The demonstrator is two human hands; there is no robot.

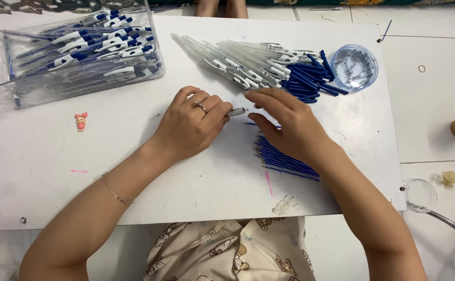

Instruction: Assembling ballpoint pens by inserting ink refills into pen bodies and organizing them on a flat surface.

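Nearest, thin blue ink refills [284, 158] are lying on the white table [196, 182]. The left hand [188, 125] is pinching a clear plastic pen barrel [236, 111]; the right hand [290, 122], fingers spread, is seemingly touching its tip. Beyond, clear barrels [238, 62] are lying heaped.

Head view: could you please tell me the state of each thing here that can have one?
Left hand: closed around a clear pen barrel, tip showing.
Right hand: fingers spread, beside the barrel tip.
Clear plastic box: open, holding assembled white-and-blue pens.
Round clear tub: open, holding small metal springs.
Thin blue refills: loose pile.
Empty clear barrels: heaped.
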